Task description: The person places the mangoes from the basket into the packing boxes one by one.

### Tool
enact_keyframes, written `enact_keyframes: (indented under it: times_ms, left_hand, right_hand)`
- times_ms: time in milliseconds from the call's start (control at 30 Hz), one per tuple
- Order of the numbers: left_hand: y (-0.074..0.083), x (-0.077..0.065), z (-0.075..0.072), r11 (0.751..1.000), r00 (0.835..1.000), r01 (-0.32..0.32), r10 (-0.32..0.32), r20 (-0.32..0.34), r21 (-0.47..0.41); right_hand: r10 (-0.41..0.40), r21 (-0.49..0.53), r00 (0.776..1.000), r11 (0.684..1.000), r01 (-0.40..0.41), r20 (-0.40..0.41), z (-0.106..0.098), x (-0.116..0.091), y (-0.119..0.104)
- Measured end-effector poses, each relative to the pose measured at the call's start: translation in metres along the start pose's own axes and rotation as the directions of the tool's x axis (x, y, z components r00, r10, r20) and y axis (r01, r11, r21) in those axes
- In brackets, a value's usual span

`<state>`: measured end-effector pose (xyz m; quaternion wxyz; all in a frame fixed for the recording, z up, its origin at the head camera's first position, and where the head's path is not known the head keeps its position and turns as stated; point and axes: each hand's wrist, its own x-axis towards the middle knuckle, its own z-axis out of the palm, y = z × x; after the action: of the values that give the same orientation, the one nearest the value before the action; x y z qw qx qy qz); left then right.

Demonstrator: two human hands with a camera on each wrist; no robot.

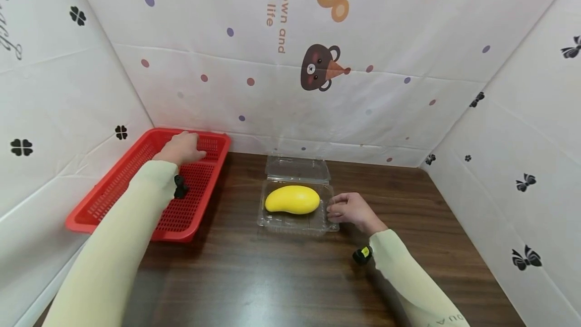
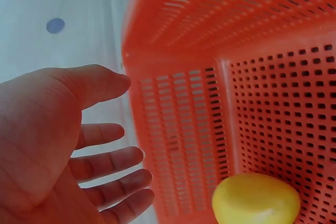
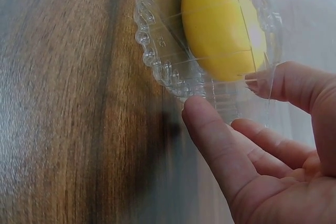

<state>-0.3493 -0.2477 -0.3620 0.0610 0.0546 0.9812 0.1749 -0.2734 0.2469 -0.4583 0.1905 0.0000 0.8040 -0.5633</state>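
Head view places a mango [image 1: 292, 200] just below the frame's middle, toward 6 o'clock: plump, smooth, evenly yellow with a soft shine, its narrower end pointing to 9 o'clock and its lower edge faintly hollowed. It lies in the base of a clear plastic clamshell box [image 1: 297, 227] on the dark wood-grained tabletop [image 1: 281, 276], the lid thrown back at 12 o'clock. At the box's 3 o'clock side the right hand [image 1: 351, 210] has its grip nearly closed, thumb and curled fingers pinching the clear edge; the right wrist view puts the thumb at the scalloped rim's corner and a fingertip close to the fruit. The left hand [image 1: 179, 148] is at the mango's 10 o'clock, over the red plastic basket [image 1: 177, 236], its grip spread wide, thumb well apart from the extended, free fingers; whether the thumb touches the basket cannot be told. Left wrist view also shows a yellow fruit [image 2: 256, 203] in the basket at 5 o'clock, cut off by the frame. Sideways brown lettering [image 1: 285, 1] on the wall cloth [image 1: 218, 105] reads "w down and" and "nt of life"; the right sleeve [image 1: 408, 281] bears partial letters, U and A among them.
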Motion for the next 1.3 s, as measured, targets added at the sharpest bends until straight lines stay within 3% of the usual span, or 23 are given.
enact_keyframes:
  times_ms: [300, 567, 900, 1300]
  left_hand:
    - [-0.012, 0.003, 0.005, 0.999, 0.999, 0.032, -0.031, 0.022, -0.022]
    - [-0.024, -0.004, 0.004, 0.995, 0.994, 0.103, -0.103, 0.044, 0.011]
    - [-0.046, -0.01, 0.01, 0.971, 0.972, 0.236, -0.236, 0.022, -0.033]
    - [-0.061, -0.007, 0.02, 0.94, 0.941, 0.339, -0.338, 0.024, -0.047]
  right_hand:
    - [0.003, -0.024, 1.0, 1.0, -0.003, -0.006, -0.002, -0.003, 0.005]
    - [-0.004, -0.014, 1.0, 1.0, 0.003, -0.014, -0.002, -0.001, 0.006]
    - [0.004, -0.005, 1.0, 1.0, -0.004, -0.001, 0.001, 0.001, 0.002]
    - [0.02, -0.005, 1.0, 1.0, -0.02, -0.005, 0.0, 0.002, 0.002]
